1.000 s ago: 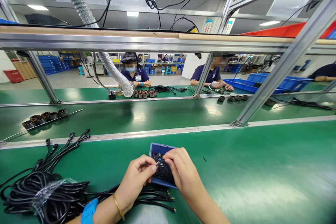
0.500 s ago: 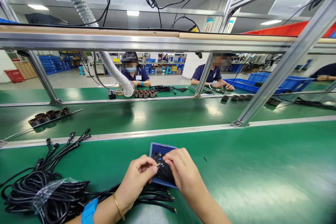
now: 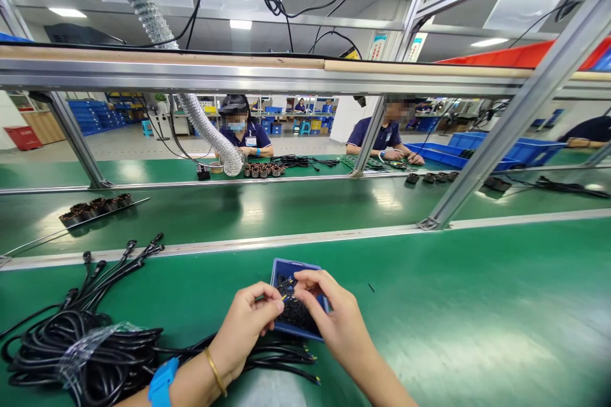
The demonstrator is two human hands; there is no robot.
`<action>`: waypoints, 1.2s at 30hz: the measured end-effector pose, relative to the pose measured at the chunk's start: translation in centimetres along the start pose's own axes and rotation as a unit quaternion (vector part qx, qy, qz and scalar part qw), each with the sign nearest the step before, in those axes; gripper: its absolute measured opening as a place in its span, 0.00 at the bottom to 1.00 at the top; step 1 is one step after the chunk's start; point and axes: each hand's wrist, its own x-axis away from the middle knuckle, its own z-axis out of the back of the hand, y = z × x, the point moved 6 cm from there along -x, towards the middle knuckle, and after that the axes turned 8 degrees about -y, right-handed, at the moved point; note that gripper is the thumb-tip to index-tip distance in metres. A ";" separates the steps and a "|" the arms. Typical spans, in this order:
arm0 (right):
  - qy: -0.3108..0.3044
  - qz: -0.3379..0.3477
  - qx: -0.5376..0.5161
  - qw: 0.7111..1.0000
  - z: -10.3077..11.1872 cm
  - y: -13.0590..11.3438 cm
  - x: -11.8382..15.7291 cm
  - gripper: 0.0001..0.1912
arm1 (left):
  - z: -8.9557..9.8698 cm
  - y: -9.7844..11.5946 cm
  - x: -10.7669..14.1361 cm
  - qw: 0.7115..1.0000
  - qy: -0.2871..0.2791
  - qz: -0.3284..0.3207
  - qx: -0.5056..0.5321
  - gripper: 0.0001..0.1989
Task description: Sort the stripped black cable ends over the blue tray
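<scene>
My left hand (image 3: 243,327) is closed in a pinch on a cable end, whose thin yellow-tipped wires (image 3: 284,297) poke out past the fingertips. Right beside them, the thumb and fingers of my right hand (image 3: 338,315) are pinched together; whatever they hold is too small to make out. Both hands hover over a small blue bin (image 3: 296,263) filled with short black pieces (image 3: 296,315). Under my left forearm run black cables (image 3: 281,362) with stripped, coloured ends. They lead from a coiled cable bundle (image 3: 109,356) wrapped in clear film at left.
Black cable connectors (image 3: 128,247) point away at the left. One short black piece (image 3: 371,287) lies right of the bin. A metal rail (image 3: 267,241) and slanted post (image 3: 477,172) stand ahead. Copper-wound cores (image 3: 95,208) sit on the belt beyond. Co-workers (image 3: 245,133) sit across.
My right hand's fingers have shifted slightly left and opened a little wider in their curl, closer to the wire ends. My left hand stays nearly still. Cores on the belt have moved slightly right.
</scene>
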 end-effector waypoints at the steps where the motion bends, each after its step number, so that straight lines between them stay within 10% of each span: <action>1: -0.002 0.003 -0.004 1.000 0.1 -0.1 0.0 0.09 | 0.0 0.0 0.0 1.000 0.000 0.001 -0.003 0.11; 20: -0.053 0.107 0.046 0.992 0.6 -1.2 0.2 0.08 | 0.1 -0.3 -0.4 0.996 -0.022 -0.059 -0.063 0.12; 36: 0.015 -0.096 -0.175 0.980 0.7 1.8 -0.1 0.19 | -0.3 -0.4 -0.1 0.999 -0.033 0.008 -0.039 0.17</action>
